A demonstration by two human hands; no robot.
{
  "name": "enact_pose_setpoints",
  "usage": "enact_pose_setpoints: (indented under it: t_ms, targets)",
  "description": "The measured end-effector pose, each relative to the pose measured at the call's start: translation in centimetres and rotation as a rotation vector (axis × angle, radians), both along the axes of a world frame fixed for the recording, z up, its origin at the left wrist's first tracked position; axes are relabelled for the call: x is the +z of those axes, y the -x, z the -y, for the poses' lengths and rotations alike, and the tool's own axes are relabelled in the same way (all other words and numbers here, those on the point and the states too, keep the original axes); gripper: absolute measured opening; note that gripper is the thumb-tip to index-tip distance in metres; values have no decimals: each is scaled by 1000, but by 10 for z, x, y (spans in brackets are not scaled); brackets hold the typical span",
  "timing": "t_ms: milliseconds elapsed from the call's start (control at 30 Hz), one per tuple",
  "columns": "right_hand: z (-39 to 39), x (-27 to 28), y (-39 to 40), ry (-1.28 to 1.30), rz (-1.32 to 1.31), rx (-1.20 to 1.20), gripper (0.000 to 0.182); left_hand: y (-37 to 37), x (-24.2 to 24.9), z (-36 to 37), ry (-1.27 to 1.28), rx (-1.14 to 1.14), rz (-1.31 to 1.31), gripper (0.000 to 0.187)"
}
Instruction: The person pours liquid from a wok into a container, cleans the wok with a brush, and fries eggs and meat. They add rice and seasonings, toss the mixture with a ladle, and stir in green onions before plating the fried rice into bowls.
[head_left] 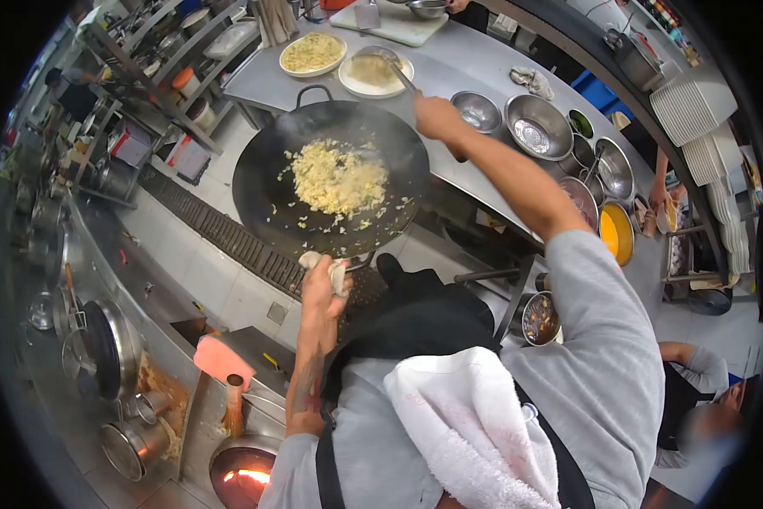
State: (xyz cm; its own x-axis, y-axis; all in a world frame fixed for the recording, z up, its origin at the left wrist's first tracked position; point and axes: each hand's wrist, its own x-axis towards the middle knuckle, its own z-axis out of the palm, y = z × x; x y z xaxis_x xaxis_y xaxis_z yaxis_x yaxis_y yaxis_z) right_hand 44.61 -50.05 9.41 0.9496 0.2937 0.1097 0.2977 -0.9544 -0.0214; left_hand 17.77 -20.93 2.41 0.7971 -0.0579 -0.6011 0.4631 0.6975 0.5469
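My left hand (320,293) is closed around a folded cloth (337,273) at the near rim and handle of a big black wok (258,191). Loose fried rice (339,178) with egg and green bits lies in the wok, and some steam rises from it. In my right hand (439,119) is the handle of a metal ladle (405,81), fingers wrapped round it. The ladle's bowl is over a white plate (363,88) bearing some of the rice. Beside it stands another plate (342,61) heaped with rice.
Steel bowls (538,127) and a pot of orange-yellow liquid (616,231) line the counter (262,81) to the right. A cutting board (390,24) lies at the back. A lit burner (245,477) glows at lower left. Other people work at the right edge and far left.
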Motion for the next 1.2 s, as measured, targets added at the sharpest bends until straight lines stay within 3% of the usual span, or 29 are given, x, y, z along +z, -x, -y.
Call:
enact_pose_setpoints:
  t_ms: [100,167,233,300,367,433,467,533,600,667,733,767,867,900,967,1033,1100,1133,1167,1200]
  targets:
    - [5,-20,12,-56,91,-108,52,15,-6,-13,-12,46,-38,14]
    - [10,-12,34,-163,223,-124,61,27,-24,-32,183,38,-2,14]
    - [3,9,85,-423,319,7,59,19,-21,-40,190,49,12,16]
    - [-24,55,171,-577,-93,-94,58,1,-23,-54,157,207,-48,19]
    - [-30,48,231,-819,-336,53,59,-20,-26,-60,211,199,20,19]
    - [-28,18,270,-790,-493,135,59,-28,-13,-57,367,300,29,19]
    - [-29,10,269,-793,-496,146,59,-24,9,-53,419,307,-39,16]
    - [-33,2,263,-715,-505,192,58,-57,-5,-66,171,438,15,16]
    - [-53,24,237,-774,-544,198,56,-97,-3,-93,161,529,21,15]
    - [-75,59,223,-834,-730,54,55,-98,-17,-115,-63,376,275,13]
    - [-76,70,199,-840,-698,53,54,-89,-5,-106,-84,359,320,13]
    - [-75,74,196,-837,-669,61,54,-71,1,-92,11,424,213,14]
    - [-91,91,178,-754,-567,100,54,-79,1,-123,41,445,172,14]
    - [-103,116,174,-703,-657,45,53,-87,28,-137,55,403,241,15]
    - [-116,107,152,-785,-639,83,53,-90,38,-145,-13,403,262,13]
    - [-133,93,134,-885,-628,109,53,-76,38,-113,-313,553,159,13]
    - [-152,79,118,-783,-504,141,54,-65,-7,-92,-596,660,314,10]
    - [-163,45,102,-803,-497,143,54,-57,-20,-84,-718,658,383,15]
    - [-176,-2,82,-734,-187,275,52,-60,-62,-87,-759,697,423,15]
    - [-180,-8,81,-694,-43,332,51,-57,-70,-85,-700,701,402,14]
